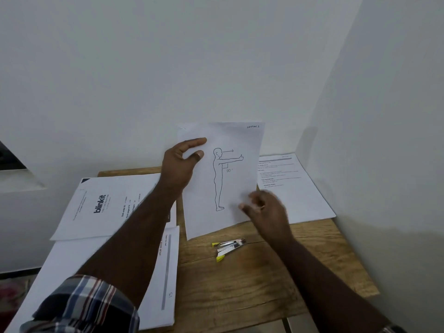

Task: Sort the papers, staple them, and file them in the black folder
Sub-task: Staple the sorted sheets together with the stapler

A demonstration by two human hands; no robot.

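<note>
My left hand (180,164) pinches the left edge of a white sheet with a line drawing of a standing figure (225,179), held tilted up above the wooden table (264,272). My right hand (266,210) is blurred at the sheet's lower right corner, fingers loosely curled; whether it grips the paper is unclear. A stapler with yellow tips (228,247) lies open on the table just below the sheet. A printed sheet marked "blinkit" (105,207) lies at the left, over more papers (158,272). Another text page (293,188) lies at the right. No black folder is visible.
The small table stands in a corner, with white walls (216,68) close behind and to the right. Papers overhang the table's left edge. A dark object (9,157) shows at the far left edge of view.
</note>
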